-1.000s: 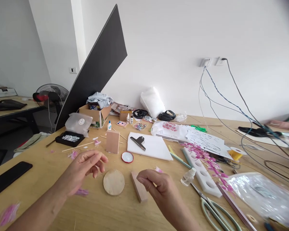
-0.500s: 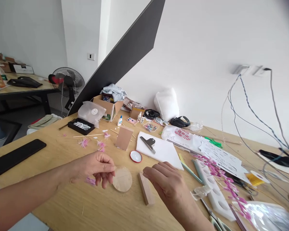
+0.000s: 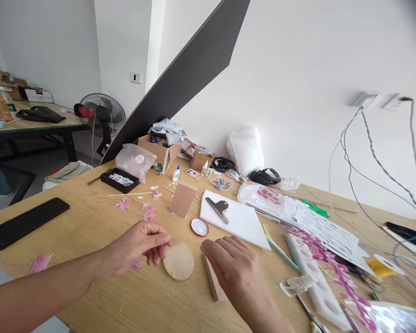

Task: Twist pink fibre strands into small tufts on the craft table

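Note:
My left hand [image 3: 155, 243] is closed, thumb and index finger pinched together; what sits between them is too small to make out. Right by its fingertips is a clear round disc [image 3: 179, 262], and I cannot tell whether they touch. My right hand [image 3: 234, 263] is held palm down with bent fingers pressed together, their tips hidden from view. Beneath it, partly covered, lies a wooden block [image 3: 213, 284]. Beyond the hands are a red-rimmed lid [image 3: 199, 227] with white stuff in it and a small upright brown card [image 3: 183, 200].
Pink tufts [image 3: 123, 204] and a black phone [image 3: 27, 223] lie on the left. A metal clip [image 3: 218, 209] rests on a white foam sheet [image 3: 242, 222]. On the right are a white holed strip [image 3: 319, 286], pink flower stems [image 3: 329, 259], a small clear bottle [image 3: 300, 283] and scissors [image 3: 308, 312].
The view has turned slightly left, so the table things appear shifted right. Both hands keep nearly the same pose; the right hand appears slightly further left over the wooden block.

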The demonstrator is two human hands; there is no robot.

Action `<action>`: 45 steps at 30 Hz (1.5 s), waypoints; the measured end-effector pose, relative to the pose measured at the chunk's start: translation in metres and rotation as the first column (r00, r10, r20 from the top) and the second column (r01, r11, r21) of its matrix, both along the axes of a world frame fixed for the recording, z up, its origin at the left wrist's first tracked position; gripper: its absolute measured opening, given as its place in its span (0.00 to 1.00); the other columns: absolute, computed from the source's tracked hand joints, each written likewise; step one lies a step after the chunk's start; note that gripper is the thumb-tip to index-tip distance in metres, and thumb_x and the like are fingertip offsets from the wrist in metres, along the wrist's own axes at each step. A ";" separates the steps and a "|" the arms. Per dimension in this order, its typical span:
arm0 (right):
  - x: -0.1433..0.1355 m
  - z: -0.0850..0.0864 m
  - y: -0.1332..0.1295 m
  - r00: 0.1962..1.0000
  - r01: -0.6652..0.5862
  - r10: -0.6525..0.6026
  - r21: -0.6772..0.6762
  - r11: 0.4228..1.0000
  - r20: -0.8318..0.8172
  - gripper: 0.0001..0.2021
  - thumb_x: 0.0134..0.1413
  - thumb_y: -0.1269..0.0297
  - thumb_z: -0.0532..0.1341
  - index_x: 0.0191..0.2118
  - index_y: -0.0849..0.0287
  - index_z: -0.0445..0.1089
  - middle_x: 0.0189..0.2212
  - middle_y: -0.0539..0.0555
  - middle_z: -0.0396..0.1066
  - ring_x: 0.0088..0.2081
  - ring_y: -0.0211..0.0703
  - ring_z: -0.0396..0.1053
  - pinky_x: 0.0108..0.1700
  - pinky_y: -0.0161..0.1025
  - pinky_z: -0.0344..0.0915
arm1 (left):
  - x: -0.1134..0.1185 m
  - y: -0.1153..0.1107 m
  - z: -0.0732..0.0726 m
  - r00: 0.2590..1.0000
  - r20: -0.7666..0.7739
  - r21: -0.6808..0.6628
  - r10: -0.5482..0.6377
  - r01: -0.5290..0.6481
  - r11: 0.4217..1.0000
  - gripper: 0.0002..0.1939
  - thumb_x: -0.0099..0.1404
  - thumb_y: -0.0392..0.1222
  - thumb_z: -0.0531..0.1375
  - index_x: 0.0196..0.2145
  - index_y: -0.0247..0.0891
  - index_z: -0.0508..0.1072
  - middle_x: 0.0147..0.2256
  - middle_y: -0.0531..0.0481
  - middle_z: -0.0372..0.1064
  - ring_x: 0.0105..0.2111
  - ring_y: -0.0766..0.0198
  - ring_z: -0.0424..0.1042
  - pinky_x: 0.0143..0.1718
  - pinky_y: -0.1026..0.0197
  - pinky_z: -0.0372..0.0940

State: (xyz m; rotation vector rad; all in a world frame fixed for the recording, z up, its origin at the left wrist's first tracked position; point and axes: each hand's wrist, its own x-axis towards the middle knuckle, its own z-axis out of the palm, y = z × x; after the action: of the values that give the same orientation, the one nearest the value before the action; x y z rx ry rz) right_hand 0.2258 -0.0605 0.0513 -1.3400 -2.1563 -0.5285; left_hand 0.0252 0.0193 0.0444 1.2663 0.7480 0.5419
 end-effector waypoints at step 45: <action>-0.014 0.001 -0.003 0.745 -0.066 -0.298 -0.511 0.857 -0.597 0.12 0.53 0.63 0.52 0.22 0.58 0.64 0.17 0.48 0.63 0.21 0.36 0.60 0.24 0.32 0.55 | -0.029 0.014 0.011 0.914 -0.403 0.570 0.031 0.225 0.790 0.13 0.56 0.40 0.52 0.15 0.37 0.59 0.19 0.56 0.54 0.22 0.67 0.55 0.24 0.67 0.49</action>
State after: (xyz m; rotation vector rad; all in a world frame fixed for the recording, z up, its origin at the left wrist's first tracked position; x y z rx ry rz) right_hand 0.2119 -0.0635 0.0519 -1.6253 -1.6374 0.4818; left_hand -0.0040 0.0331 0.0557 2.0578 0.8661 0.4569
